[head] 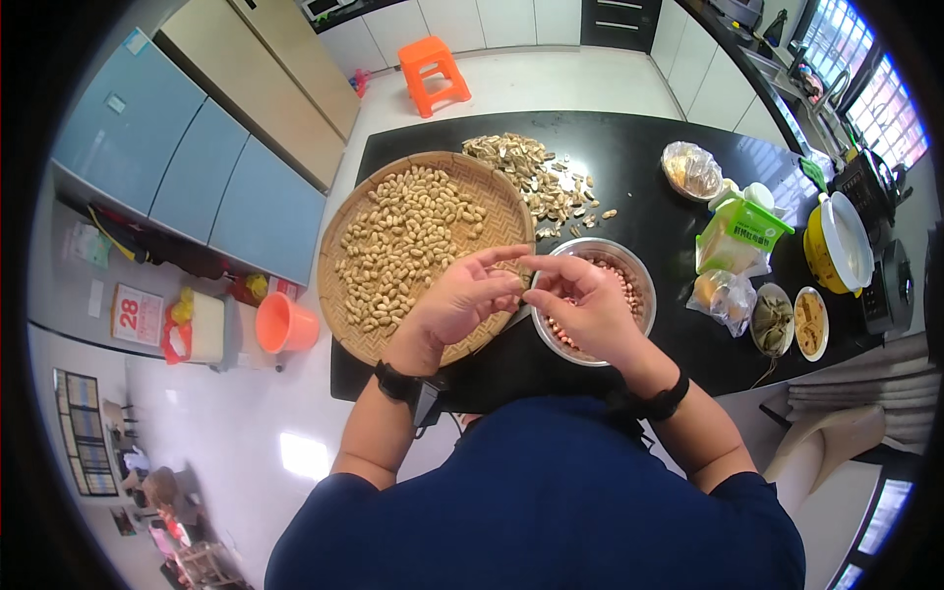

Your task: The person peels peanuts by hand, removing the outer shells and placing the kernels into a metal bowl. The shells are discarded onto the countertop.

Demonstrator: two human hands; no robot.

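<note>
My left hand (pixel 472 291) is over the right edge of a round woven bamboo tray (pixel 346 221), which holds many unshelled peanuts (pixel 405 236). My right hand (pixel 579 295) hovers over a steel bowl (pixel 649 295) of shelled reddish peanuts (pixel 627 284). The fingertips of both hands meet between tray and bowl, around something small, seemingly a peanut (pixel 525 287), mostly hidden by the fingers. A heap of empty peanut shells (pixel 516 162) lies on the black table behind the tray, with loose shells scattered towards the bowl.
On the right of the black table (pixel 634 133) stand a plastic-wrapped bowl (pixel 692 171), a green bread bag (pixel 737 232), a bagged food item (pixel 723 299), a plate of leaf-wrapped food (pixel 773 321), a dish (pixel 811 324) and a yellow pot (pixel 815 243). An orange stool (pixel 431 74) stands beyond.
</note>
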